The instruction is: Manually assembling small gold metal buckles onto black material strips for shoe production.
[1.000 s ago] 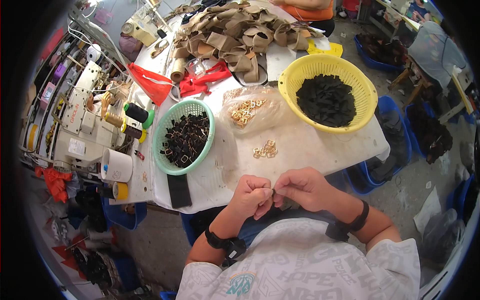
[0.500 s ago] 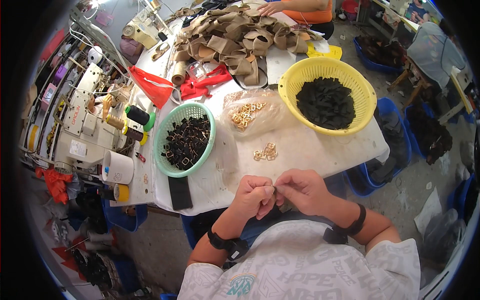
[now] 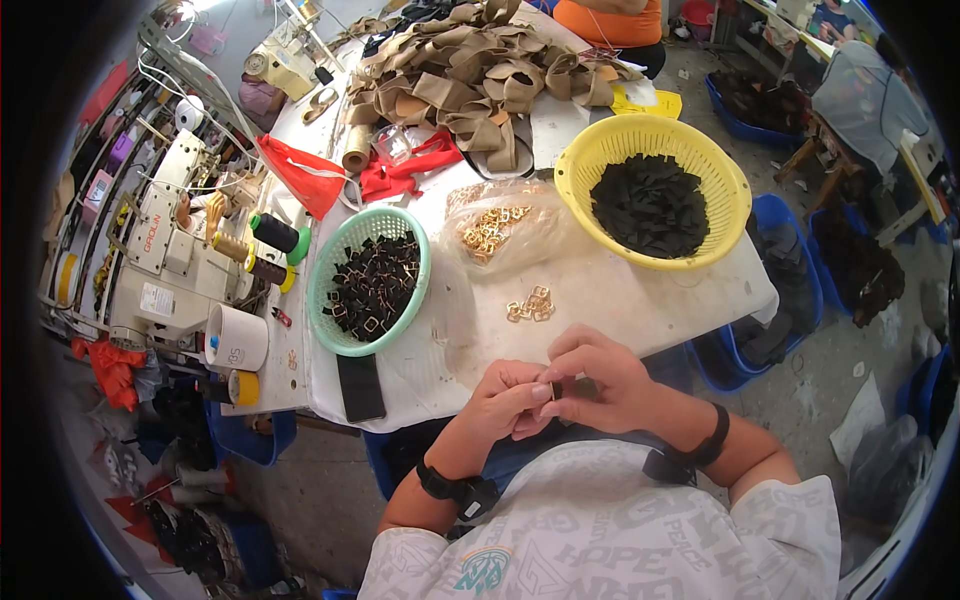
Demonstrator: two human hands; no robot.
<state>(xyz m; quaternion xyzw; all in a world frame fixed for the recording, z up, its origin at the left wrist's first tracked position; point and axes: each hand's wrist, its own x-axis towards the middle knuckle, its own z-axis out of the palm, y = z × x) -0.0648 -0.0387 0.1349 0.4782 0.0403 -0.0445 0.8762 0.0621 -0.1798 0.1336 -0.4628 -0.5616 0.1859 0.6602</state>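
Close to my body, at the table's front edge, both my hands meet around a small black strip [image 3: 557, 391]. My left hand [image 3: 507, 402] is closed, its thumb pressing the strip against curled fingers. Fingers bent, my right hand [image 3: 603, 384] pinches at the strip's other side; whether a metal ring is in it is hidden by the fingers. Just beyond my hands lies a small pile of gold square rings [image 3: 531, 304]. A clear plastic bag [image 3: 545, 240] behind it holds more of them. Black strips fill a yellow basket [image 3: 735, 215]; strips with rings fill a green basket [image 3: 422, 290].
A black phone [image 3: 361, 388] lies by the green basket. Sewing machines [image 3: 165, 235] and thread cones [image 3: 280, 232] stand on the left. Tan fabric pieces [image 3: 450, 90] are heaped at the back, near a person in orange [image 3: 610, 25]. Blue tubs [image 3: 775, 290] line the floor at right.
My right hand has opened from a tight pinch into a wider curve and shifted slightly, so the black strip shows more. The other person's hand has left the tan heap.
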